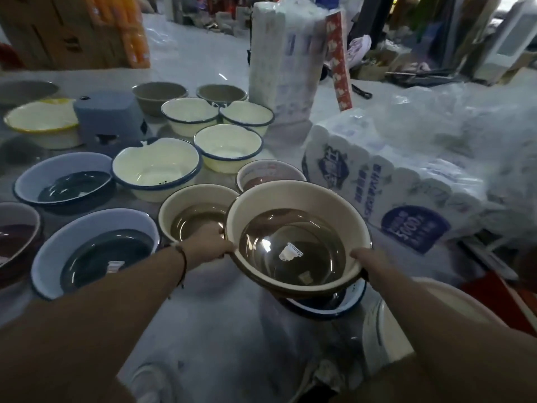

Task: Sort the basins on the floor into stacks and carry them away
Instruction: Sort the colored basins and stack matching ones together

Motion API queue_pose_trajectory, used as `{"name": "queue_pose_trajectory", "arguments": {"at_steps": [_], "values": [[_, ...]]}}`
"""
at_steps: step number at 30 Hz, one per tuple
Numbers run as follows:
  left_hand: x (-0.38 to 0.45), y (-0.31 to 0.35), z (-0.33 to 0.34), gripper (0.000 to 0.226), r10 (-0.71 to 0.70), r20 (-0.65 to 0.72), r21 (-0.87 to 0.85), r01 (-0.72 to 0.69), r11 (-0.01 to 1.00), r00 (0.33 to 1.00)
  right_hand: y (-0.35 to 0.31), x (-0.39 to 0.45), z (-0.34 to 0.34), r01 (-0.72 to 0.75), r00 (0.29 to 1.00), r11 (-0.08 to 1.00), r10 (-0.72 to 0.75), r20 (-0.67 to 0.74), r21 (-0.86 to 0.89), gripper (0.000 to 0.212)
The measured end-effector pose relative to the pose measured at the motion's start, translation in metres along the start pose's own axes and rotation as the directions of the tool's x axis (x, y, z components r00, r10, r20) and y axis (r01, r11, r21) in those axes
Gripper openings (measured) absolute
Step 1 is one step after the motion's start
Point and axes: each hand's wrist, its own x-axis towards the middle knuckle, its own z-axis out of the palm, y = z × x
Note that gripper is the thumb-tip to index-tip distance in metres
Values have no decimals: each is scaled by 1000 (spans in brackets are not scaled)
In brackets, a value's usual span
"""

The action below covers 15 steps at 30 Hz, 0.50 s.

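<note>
Both hands grip one cream basin (293, 242) by opposite rims, the left hand (207, 245) with fingers (228, 251) curled over the near-left edge, the right hand (364, 261) clamped on the right. It hangs tilted, just right of a matching cream basin (191, 210) on the floor (209, 309), nearer the left hand. Blue-rimmed basins (157, 167) and wrapped paper packs (377, 181) crowd the storeroom.

cream basin (293, 216), blue-rimmed white bowls (157, 167)

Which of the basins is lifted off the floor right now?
The beige basin with the brown inside, gripped at its rim by the left hand and right hand; the others lie on the floor.
</note>
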Motion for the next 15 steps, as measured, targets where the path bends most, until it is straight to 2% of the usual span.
{"name": "queue_pose_trajectory", "arguments": {"at_steps": [3, 5, 9, 11, 15], "values": [[41, 4, 36, 18, 71, -19, 95, -69, 993, 997, 30, 47, -2, -58, 997, 997, 55, -50, -58, 43], [63, 7, 59, 16, 82, -20, 135, -79, 988, 996, 49, 72, -3, -106, 992, 991, 100, -72, -82, 56], [99, 1, 94, 9, 92, 80, 230, -108, 967, 993, 70, 92, 2, -176, 980, 975, 160, -118, -136, 66], [116, -7, 103, 14, 106, 127, 265, -137, 955, 986, 79, 101, 9, -219, 969, 969, 203, -138, -112, 64], [140, -25, 121, 38, 103, 150, 251, -138, 958, 983, 111, 127, 31, -339, 937, 938, 343, -70, 69, 64]]}}
